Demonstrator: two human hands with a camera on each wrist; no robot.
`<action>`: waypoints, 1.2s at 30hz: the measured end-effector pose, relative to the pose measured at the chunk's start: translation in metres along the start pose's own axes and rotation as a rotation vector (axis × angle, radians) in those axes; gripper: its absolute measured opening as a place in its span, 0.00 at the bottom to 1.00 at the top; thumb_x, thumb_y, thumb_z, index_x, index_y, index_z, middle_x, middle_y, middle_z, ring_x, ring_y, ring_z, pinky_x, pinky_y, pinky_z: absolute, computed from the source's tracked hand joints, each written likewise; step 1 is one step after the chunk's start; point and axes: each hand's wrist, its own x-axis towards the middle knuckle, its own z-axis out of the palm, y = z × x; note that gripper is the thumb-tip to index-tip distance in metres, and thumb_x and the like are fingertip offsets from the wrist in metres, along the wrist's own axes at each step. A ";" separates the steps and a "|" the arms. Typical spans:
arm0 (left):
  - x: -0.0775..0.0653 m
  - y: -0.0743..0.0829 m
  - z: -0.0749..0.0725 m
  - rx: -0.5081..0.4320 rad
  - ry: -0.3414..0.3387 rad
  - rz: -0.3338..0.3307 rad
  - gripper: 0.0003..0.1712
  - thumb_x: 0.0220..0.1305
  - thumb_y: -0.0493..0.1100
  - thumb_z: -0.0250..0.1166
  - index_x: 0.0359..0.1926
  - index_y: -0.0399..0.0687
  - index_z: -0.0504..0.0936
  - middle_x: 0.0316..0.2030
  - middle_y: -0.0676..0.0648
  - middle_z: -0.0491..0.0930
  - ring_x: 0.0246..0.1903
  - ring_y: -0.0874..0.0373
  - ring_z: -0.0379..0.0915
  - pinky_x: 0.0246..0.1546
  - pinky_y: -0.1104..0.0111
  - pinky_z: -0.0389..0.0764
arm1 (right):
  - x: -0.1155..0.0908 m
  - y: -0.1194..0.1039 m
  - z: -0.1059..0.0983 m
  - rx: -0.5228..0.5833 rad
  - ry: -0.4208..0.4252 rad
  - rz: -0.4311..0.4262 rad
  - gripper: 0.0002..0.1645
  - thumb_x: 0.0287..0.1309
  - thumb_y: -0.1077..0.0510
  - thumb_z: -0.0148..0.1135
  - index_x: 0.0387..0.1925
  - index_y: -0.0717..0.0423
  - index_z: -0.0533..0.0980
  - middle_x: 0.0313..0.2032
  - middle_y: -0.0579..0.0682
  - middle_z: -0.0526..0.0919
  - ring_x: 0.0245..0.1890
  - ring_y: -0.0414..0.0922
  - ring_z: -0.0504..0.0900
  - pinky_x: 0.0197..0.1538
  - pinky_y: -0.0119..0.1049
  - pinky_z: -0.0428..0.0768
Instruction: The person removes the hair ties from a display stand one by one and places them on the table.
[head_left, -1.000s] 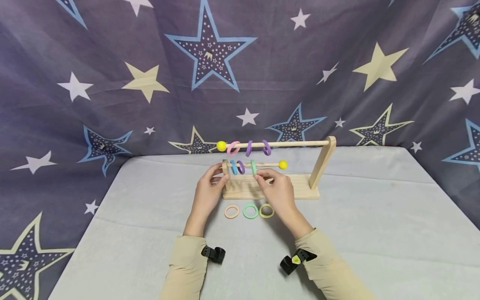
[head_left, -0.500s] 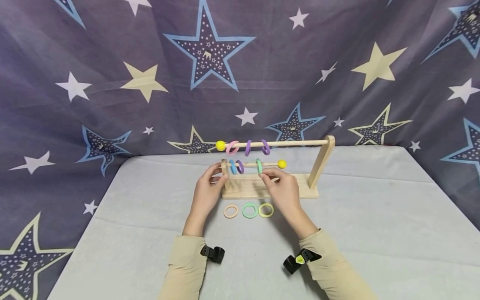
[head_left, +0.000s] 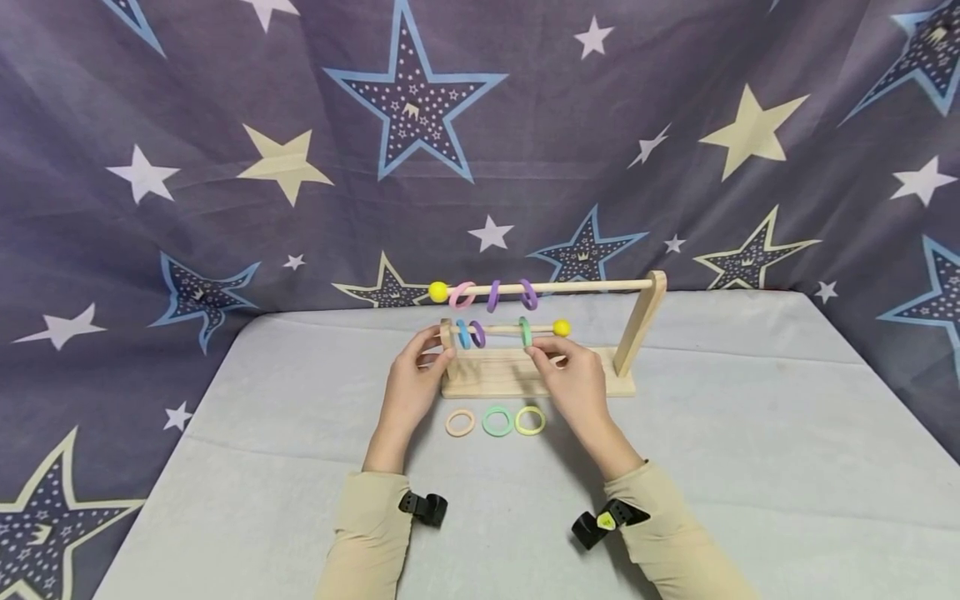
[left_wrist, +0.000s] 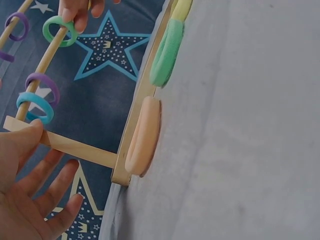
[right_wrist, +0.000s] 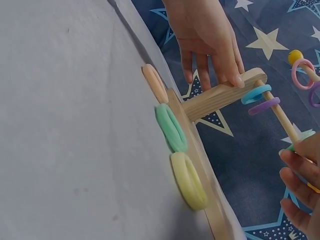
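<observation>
My left hand (head_left: 411,375) grips the short upright post (left_wrist: 82,149) at the left of a wooden stand, thumb in front. My right hand (head_left: 577,387) pinches a light green ring (head_left: 526,332) between thumb and fingers. That ring hangs around the lower rod (head_left: 502,330), close to the yellow ball (head_left: 561,327) at its free end. A blue ring (right_wrist: 255,94) and a purple ring (right_wrist: 264,106) sit on the same rod beside the post. Above and behind, the upper rod (head_left: 592,286) carries a pink ring (right_wrist: 295,75) and two purple rings.
In front of the stand's base (head_left: 487,381) lie three loose rings: peach (left_wrist: 144,135), green (left_wrist: 167,52) and yellow (right_wrist: 189,181). A taller post (head_left: 639,325) rises at the stand's right. Behind the grey cloth-covered table (head_left: 262,517) hangs a star-patterned curtain (head_left: 300,233).
My right hand has slid the green ring rightward along the lower rod, towards the yellow ball. The left hand stays at the post, and the view has shifted slightly.
</observation>
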 end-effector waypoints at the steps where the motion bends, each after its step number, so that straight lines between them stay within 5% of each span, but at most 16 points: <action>1: 0.000 0.000 0.000 0.000 -0.001 0.000 0.26 0.69 0.45 0.65 0.66 0.48 0.74 0.56 0.41 0.79 0.50 0.47 0.79 0.53 0.56 0.78 | 0.000 0.000 0.000 -0.002 0.001 0.000 0.05 0.57 0.62 0.71 0.35 0.60 0.87 0.34 0.51 0.89 0.29 0.47 0.84 0.37 0.45 0.82; 20: 0.000 0.001 0.000 0.007 -0.003 -0.001 0.26 0.69 0.44 0.64 0.66 0.47 0.73 0.57 0.39 0.79 0.51 0.46 0.78 0.52 0.54 0.78 | -0.002 0.008 -0.014 -0.008 0.018 0.022 0.06 0.56 0.62 0.72 0.36 0.60 0.87 0.35 0.53 0.89 0.30 0.48 0.83 0.37 0.45 0.82; 36: 0.000 0.001 0.001 0.008 -0.003 -0.011 0.26 0.69 0.44 0.64 0.66 0.48 0.73 0.57 0.40 0.78 0.51 0.46 0.78 0.53 0.55 0.77 | -0.001 0.013 -0.024 -0.046 0.041 0.034 0.06 0.57 0.60 0.72 0.35 0.58 0.87 0.33 0.52 0.89 0.28 0.47 0.83 0.33 0.35 0.79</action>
